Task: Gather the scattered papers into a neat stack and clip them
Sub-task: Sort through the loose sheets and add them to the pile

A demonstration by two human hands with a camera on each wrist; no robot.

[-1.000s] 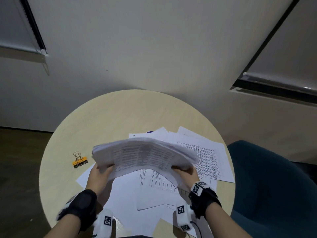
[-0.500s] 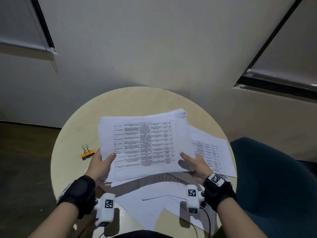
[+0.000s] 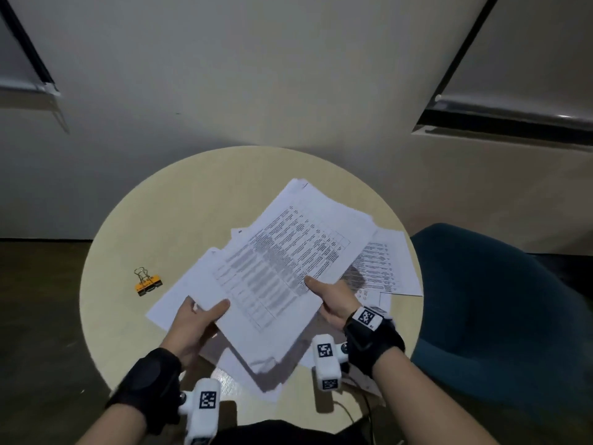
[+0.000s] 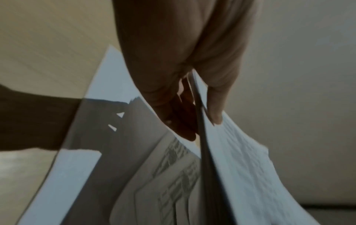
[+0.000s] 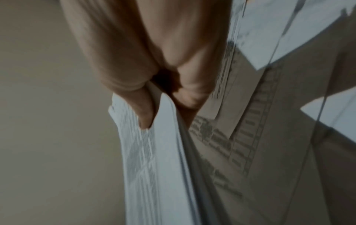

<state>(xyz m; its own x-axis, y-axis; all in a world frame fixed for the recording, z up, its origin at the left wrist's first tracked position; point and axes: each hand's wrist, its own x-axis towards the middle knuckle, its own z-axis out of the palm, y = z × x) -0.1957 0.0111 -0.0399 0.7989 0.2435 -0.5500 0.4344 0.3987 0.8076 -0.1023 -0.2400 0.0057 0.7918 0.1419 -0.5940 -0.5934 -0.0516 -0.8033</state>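
Both hands hold a loose bundle of printed papers (image 3: 282, 268) above the round table (image 3: 179, 200), turned diagonally with its far corner toward the upper right. My left hand (image 3: 199, 319) pinches the bundle's near left edge, thumb on top, fingers underneath (image 4: 185, 115). My right hand (image 3: 333, 297) pinches its right edge the same way (image 5: 154, 109). The sheets (image 4: 246, 167) are not squared; edges fan out. More loose sheets (image 3: 385, 268) lie on the table under and to the right of the bundle. An orange binder clip (image 3: 147, 282) lies on the table at the left.
A dark teal chair (image 3: 500, 303) stands close against the table's right side. A plain wall rises behind the table, and dark floor shows at the left. A thin cable (image 3: 353, 412) trails near the table's front edge.
The bundle went from curled and raised to held flat, then turned so it now lies diagonally. My left hand shifted toward the near corner; the right hand stayed on the right edge.
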